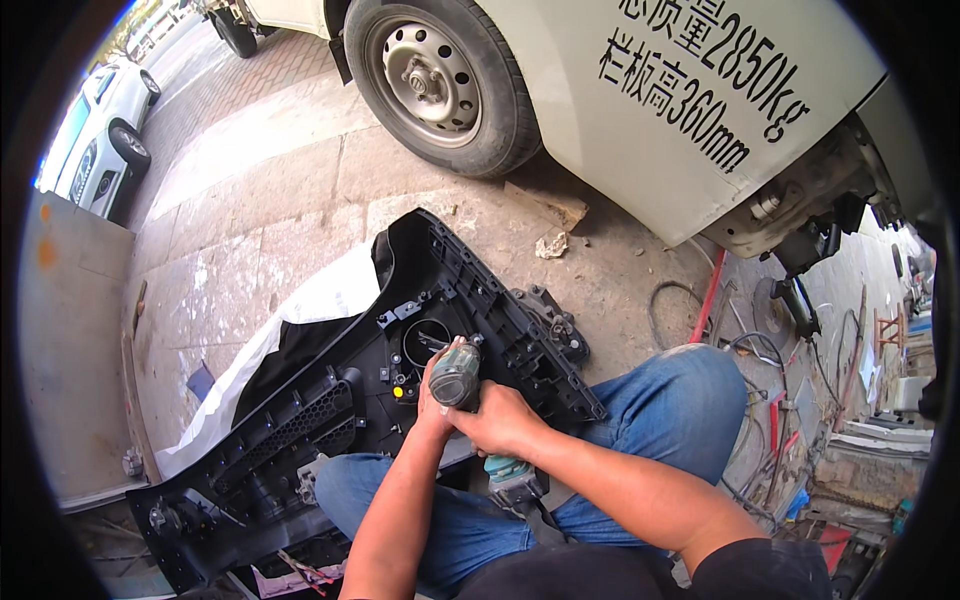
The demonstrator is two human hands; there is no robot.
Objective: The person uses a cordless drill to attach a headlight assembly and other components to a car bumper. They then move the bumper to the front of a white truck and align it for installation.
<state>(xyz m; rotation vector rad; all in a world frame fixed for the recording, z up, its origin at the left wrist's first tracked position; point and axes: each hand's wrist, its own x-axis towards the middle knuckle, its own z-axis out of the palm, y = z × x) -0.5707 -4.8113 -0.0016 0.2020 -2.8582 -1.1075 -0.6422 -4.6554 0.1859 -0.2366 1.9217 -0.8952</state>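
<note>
A teal-and-black cordless drill (458,378) stands over the middle of a large black moulded plastic vehicle panel (345,365), its rear end toward me. My right hand (500,420) wraps round the drill's handle, and its battery end shows below that wrist. Against the left side of the drill body, my left hand (432,405) is closed. Both hands are just above the panel, beside a round opening (427,343) in it. The drill's tip is hidden behind its body and my hands. Ribs, clips and honeycomb grilles cover the panel's upturned face.
A white sheet (330,293) lies under the panel's far-left edge. Beyond stands a pale truck with its wheel (430,80) near. Red bars (708,298), cables and tools litter the ground to the right. A metal sheet (75,340) rises at left; a white car (100,135) is farther off.
</note>
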